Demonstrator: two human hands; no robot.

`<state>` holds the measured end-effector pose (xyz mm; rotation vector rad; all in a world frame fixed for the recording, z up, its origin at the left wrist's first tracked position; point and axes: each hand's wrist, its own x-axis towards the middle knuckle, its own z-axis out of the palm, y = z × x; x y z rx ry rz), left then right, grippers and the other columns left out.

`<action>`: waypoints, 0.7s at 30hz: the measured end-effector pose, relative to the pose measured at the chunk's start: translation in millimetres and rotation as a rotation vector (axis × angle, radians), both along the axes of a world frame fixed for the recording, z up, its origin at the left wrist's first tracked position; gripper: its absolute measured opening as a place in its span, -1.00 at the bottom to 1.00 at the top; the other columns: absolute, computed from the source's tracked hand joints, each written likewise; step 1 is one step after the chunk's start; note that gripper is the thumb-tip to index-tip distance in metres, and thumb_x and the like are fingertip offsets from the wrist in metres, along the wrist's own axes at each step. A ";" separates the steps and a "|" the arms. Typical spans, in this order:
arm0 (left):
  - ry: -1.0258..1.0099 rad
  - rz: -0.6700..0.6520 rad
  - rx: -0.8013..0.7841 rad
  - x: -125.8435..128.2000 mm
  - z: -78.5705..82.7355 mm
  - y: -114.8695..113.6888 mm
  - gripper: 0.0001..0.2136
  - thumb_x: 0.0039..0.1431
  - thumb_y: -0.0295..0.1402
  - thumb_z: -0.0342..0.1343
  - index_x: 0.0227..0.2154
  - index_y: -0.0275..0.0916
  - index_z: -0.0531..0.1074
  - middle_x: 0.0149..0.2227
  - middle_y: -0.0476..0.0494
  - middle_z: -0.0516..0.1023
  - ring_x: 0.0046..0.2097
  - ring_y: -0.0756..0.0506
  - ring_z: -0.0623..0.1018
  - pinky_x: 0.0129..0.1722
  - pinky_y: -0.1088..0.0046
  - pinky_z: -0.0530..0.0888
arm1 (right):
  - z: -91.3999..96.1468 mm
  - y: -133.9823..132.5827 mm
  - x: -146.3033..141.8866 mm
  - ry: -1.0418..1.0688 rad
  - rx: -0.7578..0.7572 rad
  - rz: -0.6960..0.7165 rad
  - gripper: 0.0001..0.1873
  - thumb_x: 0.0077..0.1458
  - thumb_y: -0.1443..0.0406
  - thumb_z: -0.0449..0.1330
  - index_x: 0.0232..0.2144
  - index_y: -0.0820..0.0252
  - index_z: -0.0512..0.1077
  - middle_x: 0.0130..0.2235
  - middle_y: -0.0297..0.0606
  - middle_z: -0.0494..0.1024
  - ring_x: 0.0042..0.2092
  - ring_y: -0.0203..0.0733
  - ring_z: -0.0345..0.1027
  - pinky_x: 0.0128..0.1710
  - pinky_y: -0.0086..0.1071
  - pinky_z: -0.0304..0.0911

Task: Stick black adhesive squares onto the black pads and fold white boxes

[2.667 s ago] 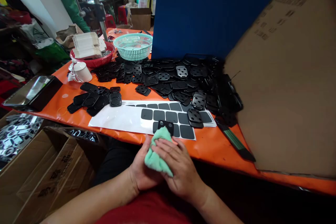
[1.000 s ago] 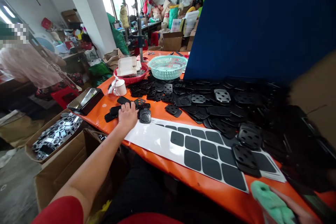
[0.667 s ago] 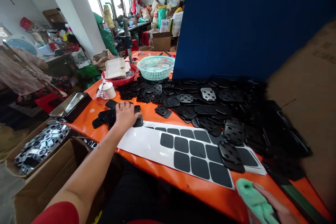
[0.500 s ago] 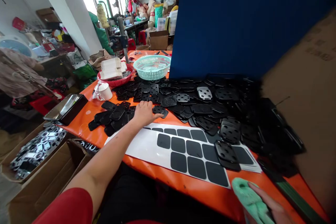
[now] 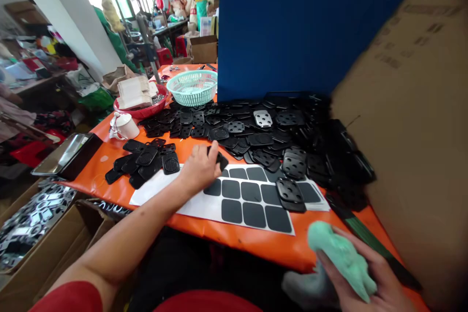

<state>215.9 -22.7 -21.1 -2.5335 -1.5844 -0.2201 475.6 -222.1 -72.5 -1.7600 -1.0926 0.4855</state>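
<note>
My left hand [image 5: 199,165] is closed on a small black plate [image 5: 222,160], partly hidden by the fingers, over the back edge of a white sheet [image 5: 199,208] bearing dark rounded squares. In my right hand [image 5: 382,273], at the lower right, a bunched light green cloth [image 5: 341,256] is gripped in front of the table edge. A black plate with holes [image 5: 290,190] lies on the right part of the sheets. Left of my left hand is a small pile of black plates [image 5: 146,156]. The larger heap of plates [image 5: 259,139] spreads behind the sheet.
A teal basket [image 5: 192,88], a red basket [image 5: 141,113] and a white lidded cup [image 5: 125,126] stand at the back left. A blue panel [image 5: 292,29] and cardboard [image 5: 402,122] close off the back and right. A box of metal parts [image 5: 34,214] sits lower left.
My left hand has drawn back from the plates toward the sheet with a black plate in it. My right hand has lifted the green cloth further into view. The camera has turned right.
</note>
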 end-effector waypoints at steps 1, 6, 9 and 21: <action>-0.025 -0.094 0.049 5.4 2.9 -21.5 -0.42 0.20 -0.31 -0.02 0.26 -0.41 0.07 -0.04 -0.46 0.38 -0.01 -0.34 0.42 -0.10 0.11 0.45 | 8.8 3.6 -10.9 0.065 0.012 0.023 -0.46 -0.08 0.02 0.33 -0.06 0.12 0.46 -0.14 -0.19 0.61 -0.23 0.01 0.54 -0.27 -0.28 0.48; -0.134 -0.467 0.067 25.5 -0.8 -113.3 -0.39 0.19 -0.29 0.00 0.26 -0.38 0.01 0.10 -0.68 0.29 0.10 -0.49 0.36 -0.11 -0.02 0.46 | 32.7 20.3 -61.1 0.356 0.041 0.281 -0.47 -0.11 0.04 0.38 -0.08 0.07 0.46 -0.18 -0.23 0.62 -0.24 -0.06 0.53 -0.31 -0.35 0.49; -0.230 -0.494 -0.073 18.1 -2.9 -130.7 -0.40 0.21 -0.29 -0.05 0.28 -0.34 -0.03 0.08 -0.61 0.36 0.07 -0.44 0.42 -0.14 0.00 0.49 | 32.9 13.9 -75.5 0.498 0.006 0.397 -0.51 -0.06 0.11 0.38 -0.05 0.04 0.42 -0.15 -0.24 0.60 -0.21 -0.08 0.52 -0.24 -0.33 0.48; -0.595 -0.606 -0.204 7.0 -47.2 -120.9 -0.64 0.20 -0.52 -0.16 0.04 -0.35 0.29 -0.15 -0.33 0.53 -0.11 -0.16 0.51 -0.08 0.22 0.49 | -31.0 9.3 -90.6 0.784 -0.004 0.308 -0.53 -0.09 0.17 0.40 -0.11 0.13 0.41 -0.21 -0.24 0.57 -0.19 -0.05 0.49 -0.12 -0.17 0.43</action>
